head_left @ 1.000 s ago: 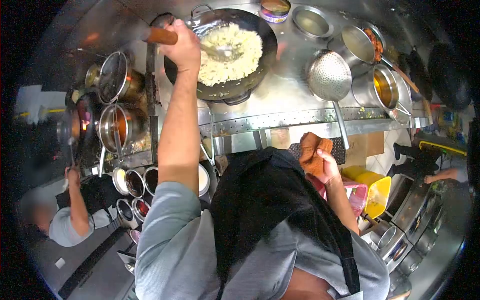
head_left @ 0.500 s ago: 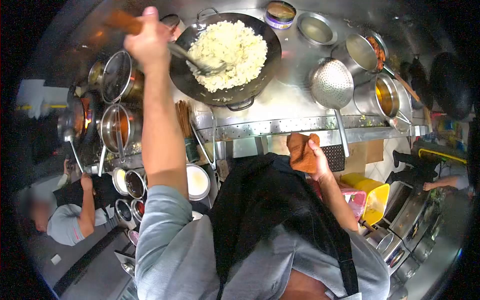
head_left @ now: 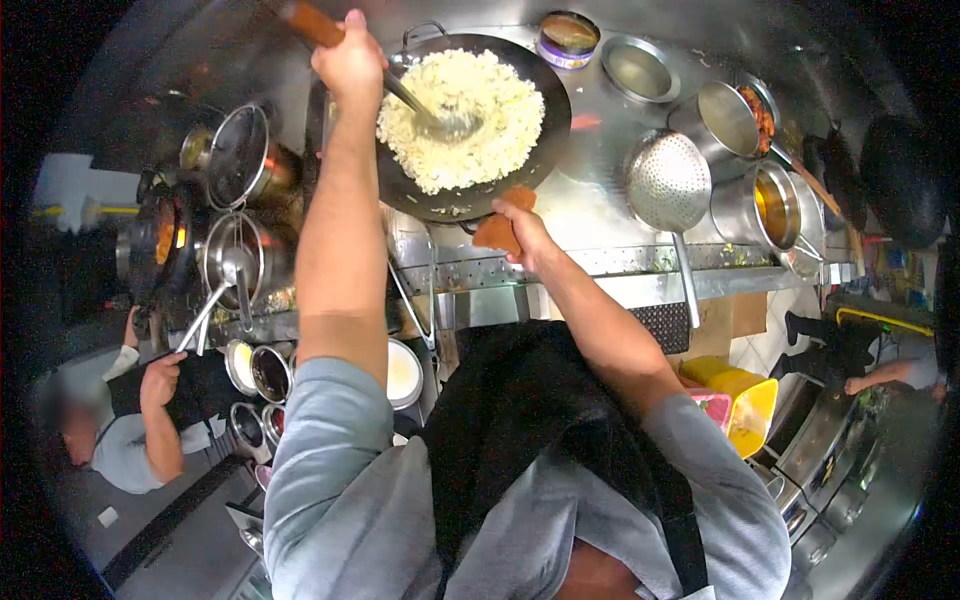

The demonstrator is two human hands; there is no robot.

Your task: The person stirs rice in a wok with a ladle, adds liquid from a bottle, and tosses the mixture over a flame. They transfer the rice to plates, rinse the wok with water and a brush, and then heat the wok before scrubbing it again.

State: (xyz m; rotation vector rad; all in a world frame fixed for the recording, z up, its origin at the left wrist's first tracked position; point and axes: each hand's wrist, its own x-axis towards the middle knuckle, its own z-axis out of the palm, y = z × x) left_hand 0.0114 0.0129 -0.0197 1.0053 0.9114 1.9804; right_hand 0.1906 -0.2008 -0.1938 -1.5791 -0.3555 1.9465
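Observation:
My left hand (head_left: 350,65) is closed around the wooden handle of a wok spatula (head_left: 412,98), above the left rim of a dark wok (head_left: 557,140). The spatula's metal end is blurred and partly sunk in the pale rice (head_left: 495,120) heaped in the wok. My right hand (head_left: 525,228) grips a folded orange-brown cloth (head_left: 497,236) at the wok's near edge. The cloth is against the wok's near loop handle and hides most of it, so whether the fingers close on the handle itself cannot be seen.
Right of the wok lie a perforated strainer (head_left: 668,185), a metal bowl (head_left: 641,70), a tin (head_left: 567,40) and pots, one holding amber liquid (head_left: 770,205). More pots (head_left: 238,255) stand at left. A co-worker (head_left: 140,430) holds a ladle (head_left: 215,300) there; another person (head_left: 850,350) is far right.
My right hand has moved forward and left with the cloth, from near my body to the wok's near handle. My left hand and the spatula have shifted right in view, still in the rice.

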